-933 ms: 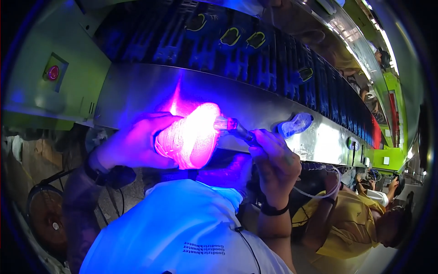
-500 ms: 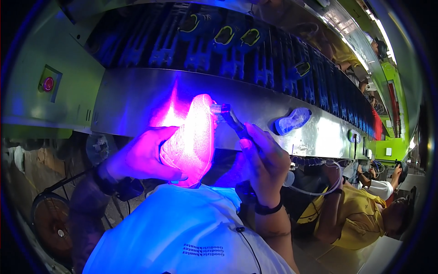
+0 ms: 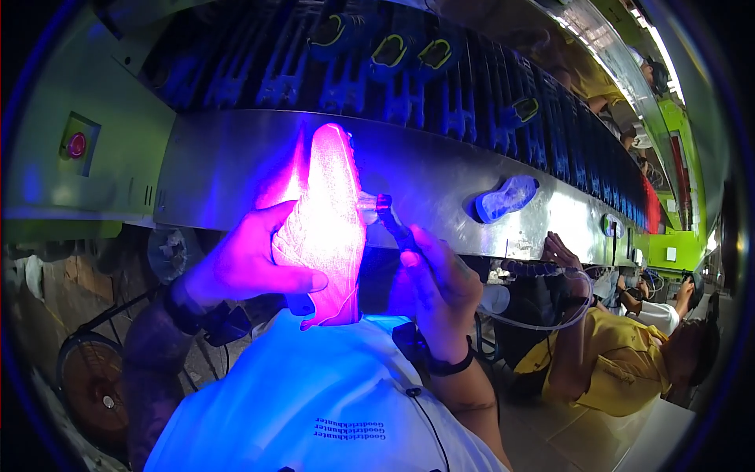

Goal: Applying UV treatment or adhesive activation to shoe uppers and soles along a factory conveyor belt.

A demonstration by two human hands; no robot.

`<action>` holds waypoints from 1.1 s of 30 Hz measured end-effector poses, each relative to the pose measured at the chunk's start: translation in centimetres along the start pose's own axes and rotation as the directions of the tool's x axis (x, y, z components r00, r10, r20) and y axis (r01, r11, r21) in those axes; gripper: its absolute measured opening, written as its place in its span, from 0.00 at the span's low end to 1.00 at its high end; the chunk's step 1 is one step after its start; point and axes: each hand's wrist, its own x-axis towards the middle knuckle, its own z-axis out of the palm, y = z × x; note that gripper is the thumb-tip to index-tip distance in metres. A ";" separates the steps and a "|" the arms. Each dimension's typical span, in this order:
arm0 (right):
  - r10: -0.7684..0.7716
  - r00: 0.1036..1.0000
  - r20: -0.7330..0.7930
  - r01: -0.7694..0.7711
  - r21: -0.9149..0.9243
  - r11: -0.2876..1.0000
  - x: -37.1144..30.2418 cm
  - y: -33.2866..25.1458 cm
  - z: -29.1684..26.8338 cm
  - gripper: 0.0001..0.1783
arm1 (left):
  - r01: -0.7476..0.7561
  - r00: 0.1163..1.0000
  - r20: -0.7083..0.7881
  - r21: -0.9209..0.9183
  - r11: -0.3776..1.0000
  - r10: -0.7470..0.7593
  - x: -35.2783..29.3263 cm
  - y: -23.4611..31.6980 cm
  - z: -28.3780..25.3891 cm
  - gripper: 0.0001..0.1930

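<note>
A shoe [image 3: 332,208] glows pink and white under violet light, toe pointing away from me. My left hand [image 3: 250,253] is closed around its left side near the heel, with the thumb across the upper. In my right hand [image 3: 447,295], a small brush with a dark handle [image 3: 395,223] is pinched between thumb and fingers. Its tip meets the right side edge of the shoe, about midway along. Glare washes out the surface detail of the upper.
Beyond the metal ledge [image 3: 417,169] runs a dark slatted conveyor [image 3: 283,82] carrying several shoes with yellow-green collars. A blue shoe sole [image 3: 506,200] lies on the ledge at right. A co-worker in a yellow shirt [image 3: 621,362] sits to the right. A red button [image 3: 76,145] is on the green panel at left.
The shoe has moved away from me and sits more upright. The brush has shifted from near the toe toward the middle of the shoe's side. A co-worker's hand has come up by the ledge.
</note>
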 end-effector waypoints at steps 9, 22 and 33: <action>-0.224 0.973 0.054 0.231 -0.187 0.955 -2.3 0.5 -0.2 0.19 | -0.019 0.997 -0.083 -0.174 0.985 0.005 -0.7 -0.2 0.4 0.44; -0.040 0.997 0.070 0.054 -0.222 0.974 0.0 -1.5 0.0 0.18 | -0.146 0.960 -0.175 0.355 0.923 0.219 -1.4 -3.3 -0.5 0.49; -0.054 0.990 0.129 0.076 -0.172 0.982 0.3 -0.9 0.0 0.18 | -0.092 0.946 -0.315 -0.043 0.995 0.074 0.0 -1.0 -0.4 0.41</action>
